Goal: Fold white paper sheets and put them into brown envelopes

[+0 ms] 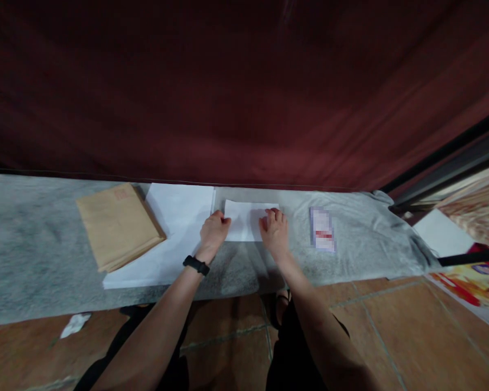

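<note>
While both hands press on a small white sheet (246, 220) at the centre of the frame, it lies flat on the grey cloth (32, 244), apparently already folded down. The left hand (212, 232), curled, pinches its left edge; the right hand (275, 231) rests flat, fingers spread, on its right part. Left of it lie a white paper stack (179, 217) and brown envelopes (116, 225), seemingly unused; a printed slip (323, 229) lies right.
</note>
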Demonstrator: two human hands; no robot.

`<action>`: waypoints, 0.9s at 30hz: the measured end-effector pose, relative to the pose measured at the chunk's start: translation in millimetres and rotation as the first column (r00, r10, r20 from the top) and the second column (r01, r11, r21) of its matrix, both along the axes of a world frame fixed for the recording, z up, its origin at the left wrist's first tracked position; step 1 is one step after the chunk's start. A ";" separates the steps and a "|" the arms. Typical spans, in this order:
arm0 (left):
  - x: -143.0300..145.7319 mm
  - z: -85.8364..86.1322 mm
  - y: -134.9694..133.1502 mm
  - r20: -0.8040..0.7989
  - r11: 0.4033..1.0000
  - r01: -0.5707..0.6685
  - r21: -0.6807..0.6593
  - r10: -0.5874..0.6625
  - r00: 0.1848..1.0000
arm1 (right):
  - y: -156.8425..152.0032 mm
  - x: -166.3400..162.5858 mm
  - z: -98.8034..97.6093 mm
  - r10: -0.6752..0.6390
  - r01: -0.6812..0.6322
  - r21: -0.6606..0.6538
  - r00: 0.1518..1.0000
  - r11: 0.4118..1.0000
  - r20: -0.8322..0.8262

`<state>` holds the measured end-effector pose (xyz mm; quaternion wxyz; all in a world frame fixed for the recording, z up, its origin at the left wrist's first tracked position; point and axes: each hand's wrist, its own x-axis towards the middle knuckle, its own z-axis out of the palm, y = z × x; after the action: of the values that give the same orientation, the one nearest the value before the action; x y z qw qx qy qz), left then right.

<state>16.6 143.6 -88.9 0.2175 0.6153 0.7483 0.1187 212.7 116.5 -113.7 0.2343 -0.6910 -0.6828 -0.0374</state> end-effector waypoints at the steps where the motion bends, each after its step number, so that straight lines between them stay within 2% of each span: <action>1: 1.2 0.1 -0.7 -0.017 1.000 0.004 0.006 -0.004 1.000 | -1.2 -4.1 -2.5 0.042 -0.042 0.002 0.999 0.999 -0.016; 8: 12.6 7.8 -9.4 -0.166 0.999 0.021 0.037 -0.015 0.986 | -10.4 -20.4 -21.6 0.166 -0.165 -0.051 0.986 0.985 0.016; 12: 15.2 10.8 -14.0 -0.184 0.996 0.031 0.082 -0.016 0.983 | -15.4 -24.1 -29.2 0.140 -0.135 -0.086 0.989 0.987 0.052; 15: 17.5 8.5 -19.8 -0.238 0.978 0.075 0.196 -0.027 0.971 | -16.8 -25.5 -30.8 0.124 -0.119 -0.095 0.991 0.988 0.058; 18: 25.5 -0.3 -27.3 -0.289 0.912 0.203 0.356 -0.099 0.952 | -17.2 -25.4 -28.5 0.129 -0.121 -0.122 0.989 0.985 0.067; 20: 34.1 -10.4 -31.8 -0.260 0.853 0.321 0.412 -0.228 0.939 | -18.2 -25.0 -25.6 0.142 -0.128 -0.155 0.987 0.980 0.082; 22: 43.1 -22.0 -35.5 -0.207 0.810 0.424 0.405 -0.371 0.905 | -19.8 -24.7 -22.7 0.166 -0.143 -0.197 0.981 0.970 0.103; 24: 50.0 -32.6 -38.5 -0.179 0.800 0.473 0.369 -0.439 0.881 | -21.3 -24.5 -21.0 0.194 -0.162 -0.226 0.973 0.961 0.124; 27: 53.9 -42.1 -42.3 -0.181 0.827 0.464 0.317 -0.427 0.886 | -21.4 -22.9 -21.8 0.214 -0.182 -0.224 0.968 0.958 0.128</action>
<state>70.5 101.4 -130.9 0.0871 0.8068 0.5607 0.1648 189.8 95.1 -135.5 0.1100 -0.6351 -0.7645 0.0063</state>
